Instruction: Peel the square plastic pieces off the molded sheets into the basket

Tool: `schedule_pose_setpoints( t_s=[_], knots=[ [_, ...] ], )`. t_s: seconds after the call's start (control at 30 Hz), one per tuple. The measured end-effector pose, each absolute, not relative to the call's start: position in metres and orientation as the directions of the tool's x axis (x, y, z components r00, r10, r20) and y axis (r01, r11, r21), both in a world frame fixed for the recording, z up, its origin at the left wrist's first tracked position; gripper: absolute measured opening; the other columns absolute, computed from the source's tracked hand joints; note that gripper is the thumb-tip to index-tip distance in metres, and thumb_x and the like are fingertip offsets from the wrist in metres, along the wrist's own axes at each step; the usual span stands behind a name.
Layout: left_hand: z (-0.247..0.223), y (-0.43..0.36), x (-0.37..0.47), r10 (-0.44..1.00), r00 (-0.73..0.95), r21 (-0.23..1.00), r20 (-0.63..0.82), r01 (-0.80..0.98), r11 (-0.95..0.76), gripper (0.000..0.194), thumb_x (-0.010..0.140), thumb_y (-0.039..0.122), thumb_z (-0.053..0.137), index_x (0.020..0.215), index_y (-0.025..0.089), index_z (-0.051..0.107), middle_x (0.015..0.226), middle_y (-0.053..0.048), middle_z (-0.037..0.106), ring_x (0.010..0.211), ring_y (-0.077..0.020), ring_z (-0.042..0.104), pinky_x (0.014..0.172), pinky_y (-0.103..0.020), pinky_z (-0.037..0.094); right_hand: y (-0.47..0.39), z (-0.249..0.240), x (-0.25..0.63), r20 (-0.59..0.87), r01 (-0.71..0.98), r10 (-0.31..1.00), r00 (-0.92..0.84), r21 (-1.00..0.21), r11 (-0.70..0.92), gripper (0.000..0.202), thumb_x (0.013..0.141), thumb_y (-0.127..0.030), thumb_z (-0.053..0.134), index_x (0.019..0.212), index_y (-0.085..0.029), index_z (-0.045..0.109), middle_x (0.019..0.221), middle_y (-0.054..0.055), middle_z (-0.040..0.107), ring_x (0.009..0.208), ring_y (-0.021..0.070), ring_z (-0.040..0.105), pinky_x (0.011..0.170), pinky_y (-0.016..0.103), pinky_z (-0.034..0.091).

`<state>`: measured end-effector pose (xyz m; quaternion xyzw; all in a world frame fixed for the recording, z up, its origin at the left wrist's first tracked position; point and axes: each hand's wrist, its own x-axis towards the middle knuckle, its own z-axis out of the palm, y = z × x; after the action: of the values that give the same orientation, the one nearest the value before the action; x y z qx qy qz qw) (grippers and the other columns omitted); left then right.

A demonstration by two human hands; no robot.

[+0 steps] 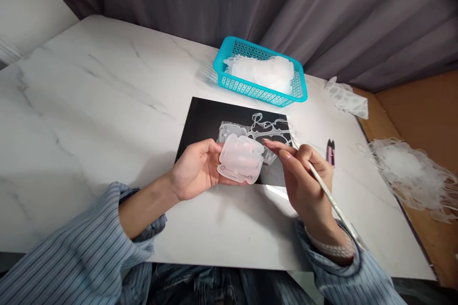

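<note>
My left hand [200,166] holds a milky translucent plastic piece [241,158] with a wavy outline, thumb on its edge and fingers beneath. Small holes and slots show near its lower edge. My right hand [304,176] is curled around a long thin white stick [332,200], its index finger stretched toward the piece but apart from it. The stick's far tip is hard to make out. Behind the held piece, another clear plastic piece [231,129] and a clear cut-out frame [270,128] lie on a black mat [202,119], partly hidden by my hands.
A turquoise basket [263,94] with a stack of translucent pieces [261,71] stands at the back. Purple-handled snips [330,153] lie right of the mat. Crumpled clear plastic [347,97] lies farther back. At the right, plastic scraps [411,171] fill part of a cardboard box [422,104].
</note>
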<state>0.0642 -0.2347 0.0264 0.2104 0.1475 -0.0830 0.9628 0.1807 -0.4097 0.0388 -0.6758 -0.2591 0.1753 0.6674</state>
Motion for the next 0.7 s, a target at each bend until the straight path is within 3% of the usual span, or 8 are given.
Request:
schedule_pose_setpoints(
  t_s=[0.27,0.37,0.43,0.57,0.63,0.7],
  knots=[
    [0.027,-0.233,0.063,-0.111,0.929,0.357,-0.353,0.243,0.902,0.053,0.077,0.025,0.043,0.118,-0.001,0.063,0.102,-0.019,0.075,0.103,-0.0343,0.069,0.098,-0.053,0.047,-0.41,0.039,0.18,0.045,0.044,0.603,0.796,-0.999,0.016,0.04,0.089,-0.022,0.064,0.064,-0.023,0.033,0.103,0.004,0.076,0.11,0.0252,0.067,0.106,0.047,0.043],
    [0.026,-0.233,0.064,-0.119,0.928,0.353,-0.354,0.251,0.901,0.053,0.076,0.025,0.044,0.118,-0.001,0.062,0.1,-0.02,0.075,0.101,-0.0343,0.069,0.096,-0.051,0.048,-0.408,0.038,0.182,0.003,-0.04,0.62,0.785,-0.998,0.056,0.041,0.088,-0.022,0.066,0.063,-0.022,0.034,0.1,0.003,0.075,0.102,0.0223,0.068,0.101,0.043,0.047],
    [0.027,-0.234,0.065,-0.103,0.922,0.366,-0.373,0.248,0.897,0.056,0.075,0.024,0.044,0.122,-0.002,0.06,0.1,-0.019,0.074,0.098,-0.0335,0.07,0.092,-0.05,0.05,-0.403,0.037,0.18,-0.042,-0.105,0.648,0.761,-0.993,0.059,0.041,0.086,-0.023,0.069,0.063,-0.022,0.035,0.089,0.0,0.073,0.087,0.0173,0.067,0.089,0.035,0.052],
    [0.03,-0.24,0.064,0.012,0.907,0.505,-0.421,0.224,0.833,0.065,0.08,0.02,0.048,0.145,0.014,0.043,0.106,-0.012,0.074,0.089,-0.0251,0.072,0.084,-0.044,0.055,-0.39,0.034,0.179,-0.163,-0.212,0.74,0.653,-0.977,-0.029,0.049,0.078,-0.026,0.077,0.062,-0.022,0.031,0.058,-0.006,0.051,0.055,0.009,0.049,0.053,0.021,0.041],
    [0.028,-0.243,0.063,0.093,0.89,0.6,-0.447,0.222,0.768,0.071,0.086,0.023,0.05,0.154,0.024,0.027,0.104,-0.009,0.073,0.089,-0.0227,0.072,0.085,-0.042,0.054,-0.381,0.036,0.191,-0.152,-0.178,0.741,0.655,-0.983,-0.045,0.053,0.076,-0.029,0.077,0.06,-0.022,0.027,0.056,-0.006,0.048,0.054,0.0092,0.047,0.051,0.022,0.039],
    [0.024,-0.245,0.063,0.194,0.877,0.71,-0.439,0.206,0.673,0.072,0.091,0.029,0.05,0.156,0.026,0.02,0.101,-0.009,0.073,0.092,-0.0233,0.071,0.087,-0.041,0.053,-0.371,0.047,0.216,-0.01,-0.004,0.681,0.733,-1.0,-0.011,0.052,0.076,-0.032,0.076,0.059,-0.023,0.027,0.058,-0.005,0.051,0.057,0.011,0.052,0.055,0.024,0.043]
  ],
)
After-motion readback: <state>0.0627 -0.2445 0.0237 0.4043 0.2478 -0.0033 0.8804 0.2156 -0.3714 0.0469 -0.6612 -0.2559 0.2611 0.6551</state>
